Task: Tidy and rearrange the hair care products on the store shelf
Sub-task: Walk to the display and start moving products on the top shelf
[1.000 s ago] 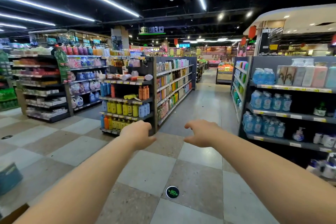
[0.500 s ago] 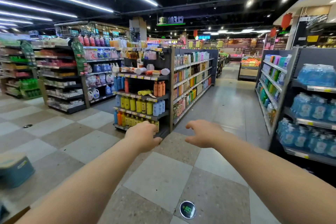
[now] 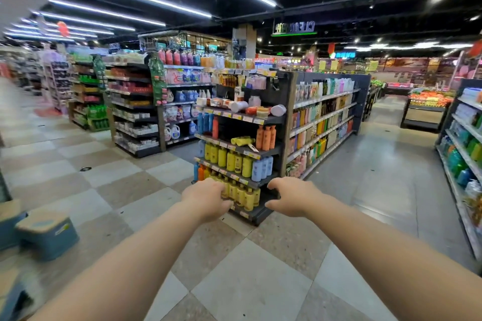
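Closer than half a second ago: the end-cap shelf (image 3: 287,122) now sits mid-view, just beyond my outstretched arms. By my judgement it is not yet within reach.

- Left hand (image 3: 206,199): fingers loosely curled, holding nothing.
- Right hand (image 3: 292,198): likewise empty, palm down.
- Toppled yellow bottles (image 3: 242,140): second tier of that shelf, lying flat. Their long axis runs along the shelf front, left to right. I cannot tell which end carries the cap.
- Tipped jars (image 3: 238,106): top tier, on their sides.
- Orange bottles (image 3: 266,137): upright, just beside the fallen yellow ones.
- Lower yellow bottles (image 3: 227,158): upright, in rows.

Step in hand: the approach. I would halt square to the shelf front. Then I would stand the fallen bottles up one at a time, gripping each mid-body and keeping clear of the orange neighbours.
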`<state>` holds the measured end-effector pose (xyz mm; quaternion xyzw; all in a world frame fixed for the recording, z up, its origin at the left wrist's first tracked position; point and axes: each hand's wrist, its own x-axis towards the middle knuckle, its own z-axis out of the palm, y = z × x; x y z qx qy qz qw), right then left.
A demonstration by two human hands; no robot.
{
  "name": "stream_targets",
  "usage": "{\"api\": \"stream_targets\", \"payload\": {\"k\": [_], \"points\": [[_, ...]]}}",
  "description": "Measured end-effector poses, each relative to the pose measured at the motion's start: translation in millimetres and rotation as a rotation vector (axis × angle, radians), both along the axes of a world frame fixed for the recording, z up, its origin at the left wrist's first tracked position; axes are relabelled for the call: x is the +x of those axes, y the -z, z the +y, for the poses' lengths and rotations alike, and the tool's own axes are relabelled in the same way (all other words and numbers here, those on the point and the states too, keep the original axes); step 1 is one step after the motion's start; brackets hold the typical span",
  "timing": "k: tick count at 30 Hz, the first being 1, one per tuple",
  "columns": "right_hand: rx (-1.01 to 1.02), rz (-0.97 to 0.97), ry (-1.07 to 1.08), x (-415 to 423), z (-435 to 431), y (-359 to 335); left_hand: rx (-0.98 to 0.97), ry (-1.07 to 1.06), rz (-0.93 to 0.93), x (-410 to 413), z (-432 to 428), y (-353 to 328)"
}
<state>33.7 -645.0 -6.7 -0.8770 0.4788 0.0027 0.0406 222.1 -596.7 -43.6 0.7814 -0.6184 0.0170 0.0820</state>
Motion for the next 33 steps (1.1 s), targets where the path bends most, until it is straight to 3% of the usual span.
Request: {"api": "stream_targets", "payload": {"k": [17,33], "points": [[-0.034,-0.066,0.085,219.3,-243.9,-7.7,-0.039,0.093,-0.016,226.9,-251.1,-30.8],[-0.018,-0.102,-0.006,398.1,-508.5,1.1,0.031,-0.02,-0.003,393.1,-474.5,-22.0]]}}
